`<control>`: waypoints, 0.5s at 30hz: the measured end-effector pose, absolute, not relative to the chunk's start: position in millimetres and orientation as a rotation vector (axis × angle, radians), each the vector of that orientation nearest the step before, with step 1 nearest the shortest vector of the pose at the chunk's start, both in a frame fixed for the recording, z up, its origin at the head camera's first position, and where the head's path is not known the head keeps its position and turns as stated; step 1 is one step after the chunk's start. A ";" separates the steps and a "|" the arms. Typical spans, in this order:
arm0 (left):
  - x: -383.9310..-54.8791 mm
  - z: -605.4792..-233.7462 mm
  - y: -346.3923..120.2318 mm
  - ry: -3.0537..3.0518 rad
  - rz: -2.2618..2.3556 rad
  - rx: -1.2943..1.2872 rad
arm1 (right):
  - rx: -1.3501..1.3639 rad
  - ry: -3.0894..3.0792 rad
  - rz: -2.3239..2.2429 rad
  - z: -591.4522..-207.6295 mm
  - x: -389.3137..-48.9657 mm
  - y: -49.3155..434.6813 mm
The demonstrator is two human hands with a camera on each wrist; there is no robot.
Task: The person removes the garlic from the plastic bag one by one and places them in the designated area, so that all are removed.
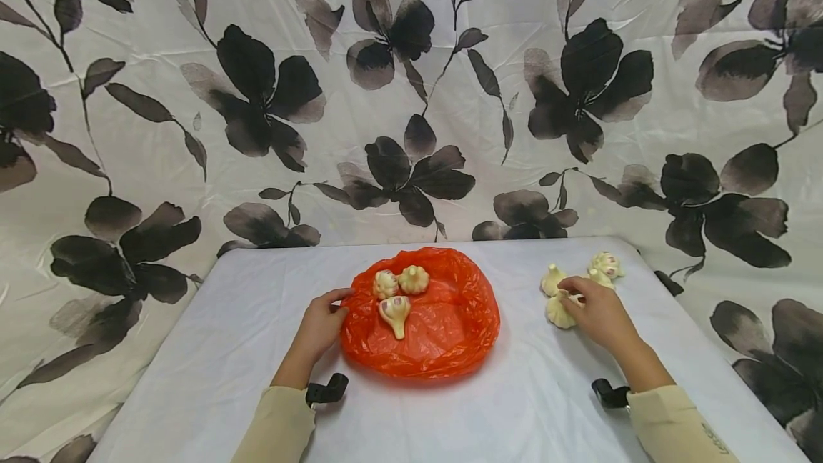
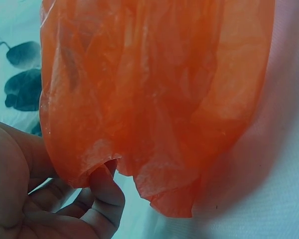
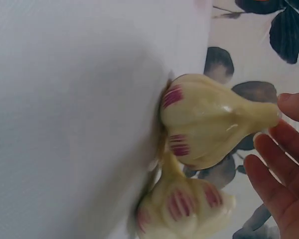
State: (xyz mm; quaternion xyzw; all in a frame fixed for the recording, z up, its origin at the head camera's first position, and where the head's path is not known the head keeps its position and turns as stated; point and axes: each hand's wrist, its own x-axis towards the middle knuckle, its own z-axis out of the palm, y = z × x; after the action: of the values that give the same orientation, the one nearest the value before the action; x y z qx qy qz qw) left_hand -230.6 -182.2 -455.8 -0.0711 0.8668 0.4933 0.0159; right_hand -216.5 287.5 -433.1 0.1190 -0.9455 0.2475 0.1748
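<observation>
Three garlic bulbs point(image 1: 395, 308) sit inside a red plastic bag point(image 1: 479, 306), whose left edge the left hand point(image 1: 320, 325) pinches, while farther right the right hand point(image 1: 599, 311) pinches another bulb point(image 3: 204, 122) by its stem point(image 3: 259, 115), near others on the white-covered tabletop point(image 1: 514, 399), before a floral cloth point(image 1: 411, 98).

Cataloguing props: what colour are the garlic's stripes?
Purplish pink on the garlic, clearest in the right wrist view.

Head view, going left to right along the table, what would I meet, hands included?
Left hand, orange-red plastic bag, leftmost loose garlic bulb, right hand.
</observation>
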 end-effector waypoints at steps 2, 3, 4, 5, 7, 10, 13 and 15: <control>-230.5 -456.1 -182.3 2.697 1.534 -0.220 | 0.342 -2.677 0.673 -430.7 -216.1 285.1; -230.6 -456.4 -182.4 2.700 1.535 -0.215 | 0.348 -2.672 0.663 -429.5 -215.9 283.8; -230.5 -456.5 -182.6 2.704 1.536 -0.209 | 0.352 -2.666 0.652 -428.1 -215.9 282.1; -230.4 -456.9 -183.0 2.710 1.534 -0.199 | 0.359 -2.661 0.646 -426.6 -215.9 280.2; -230.6 -456.9 -183.1 2.716 1.535 -0.192 | 0.370 -2.657 0.648 -423.8 -216.3 275.7; -230.9 -456.8 -183.1 2.719 1.533 -0.182 | 0.381 -2.662 0.678 -419.6 -217.1 267.2; -231.2 -456.3 -182.6 2.713 1.531 -0.186 | 0.382 -2.674 0.706 -416.5 -218.4 258.4; -231.0 -455.6 -182.3 2.713 1.530 -0.184 | 0.383 -2.676 0.709 -415.4 -219.1 253.0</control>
State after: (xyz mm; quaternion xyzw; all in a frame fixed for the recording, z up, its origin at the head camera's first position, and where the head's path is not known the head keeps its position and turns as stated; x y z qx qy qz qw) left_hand -231.0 -182.3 -455.6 -0.0589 0.8695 0.4903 0.0106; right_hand -219.1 253.0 -415.4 0.1350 -0.9431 0.2500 0.1728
